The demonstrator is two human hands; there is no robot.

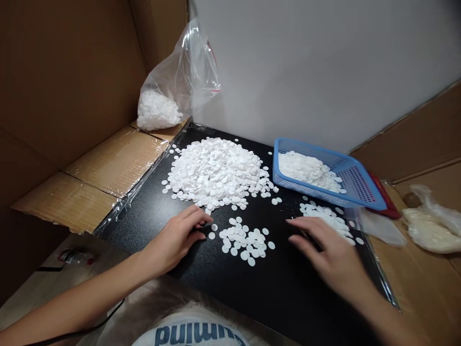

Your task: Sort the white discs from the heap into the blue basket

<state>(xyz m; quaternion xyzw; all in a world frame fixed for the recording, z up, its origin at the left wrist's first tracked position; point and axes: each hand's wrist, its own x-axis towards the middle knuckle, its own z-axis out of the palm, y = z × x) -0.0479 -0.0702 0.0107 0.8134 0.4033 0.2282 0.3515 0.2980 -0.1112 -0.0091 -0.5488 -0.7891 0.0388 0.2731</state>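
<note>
Small white round discs lie in a large heap (216, 170) on the black tabletop, with a smaller cluster of discs (247, 240) in front of it. My left hand (178, 236) rests at the left of this cluster, fingers bent and thumb apart from them. Two loose discs (212, 235) lie just beyond its fingertips. Over on the right, my right hand (326, 245) is open, thumb and index finger spread, slightly blurred. It partly covers another pile of discs (326, 218). Nothing shows in either hand.
A blue perforated basket (363, 187) holding more discs stands at the back right. The clear bag (158, 108) at the back left contains white pieces. Another plastic bag (432, 226) sits on cardboard at far right. A grey wall (306, 72) borders the table's back.
</note>
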